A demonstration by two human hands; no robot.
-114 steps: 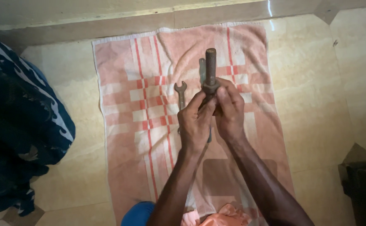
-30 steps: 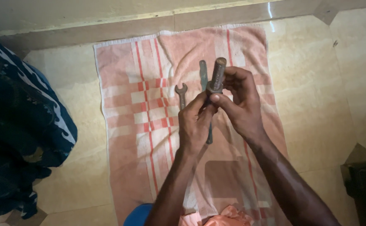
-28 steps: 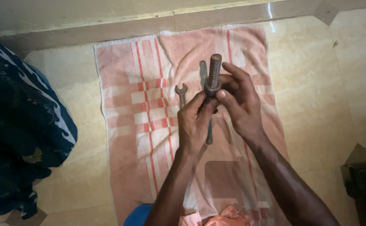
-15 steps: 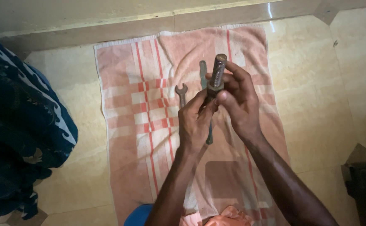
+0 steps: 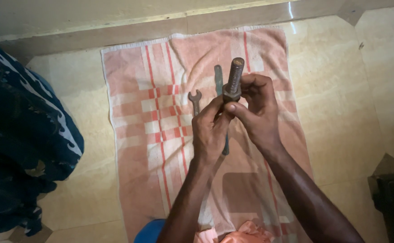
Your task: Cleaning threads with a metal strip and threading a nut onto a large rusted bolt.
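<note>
Since a moment ago your right hand [image 5: 255, 112] has shifted its fingers around the nut [image 5: 231, 92] on the threaded bolt [image 5: 235, 75], pinching it. Your left hand [image 5: 210, 130] grips the bolt's lower end, above the pink checked towel [image 5: 152, 117], where two spanners [image 5: 195, 100] lie.

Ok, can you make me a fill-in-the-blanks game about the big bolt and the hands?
1. Both hands hold a big threaded ____ with a hex nut on it.
2. A small open-ended spanner lies on the striped ____.
3. The right hand pinches the ____ with its fingertips.
4. The left hand is ____ the nut in the picture.

Missing words: bolt; towel; nut; below
</note>
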